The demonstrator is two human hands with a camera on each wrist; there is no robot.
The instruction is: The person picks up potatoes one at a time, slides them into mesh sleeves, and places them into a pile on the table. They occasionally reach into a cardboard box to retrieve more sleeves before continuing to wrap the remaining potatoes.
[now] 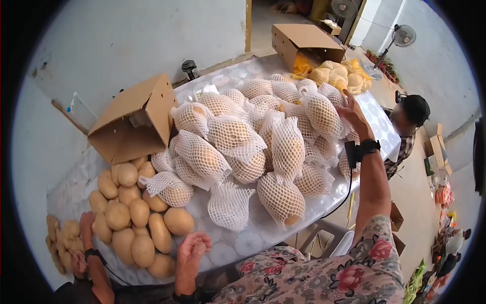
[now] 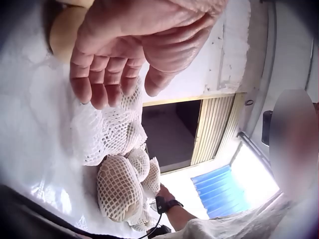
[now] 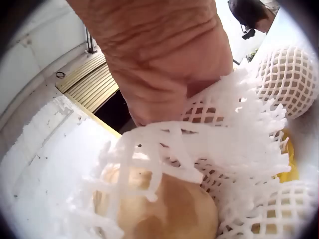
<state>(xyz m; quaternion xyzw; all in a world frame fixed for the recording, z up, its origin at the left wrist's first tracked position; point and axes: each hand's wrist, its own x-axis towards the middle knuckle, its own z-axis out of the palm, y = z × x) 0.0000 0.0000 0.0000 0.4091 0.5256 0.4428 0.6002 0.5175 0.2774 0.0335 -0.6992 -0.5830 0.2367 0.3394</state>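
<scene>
Floral sleeve [image 1: 349, 271] nearest, hands [image 1: 192, 248] [image 1: 356, 117] apart: L loose, R at white-netted tan oval fruit [image 1: 322, 116], can't tell grip.

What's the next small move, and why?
Probably secure the netted fruit beside the right hand and draw it closer: that hand reaches right up to it, and the left hand is open and empty, free to help.

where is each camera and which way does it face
Head: on the head, facing forward and down at netted produce; left hand, right hand, floral sleeve show.
Left wrist: on that wrist, facing past the left hand toward netted produce and a doorway.
Right wrist: on that wrist, close to netted produce; right hand partly shows.
Head and left wrist views share both hands.
</scene>
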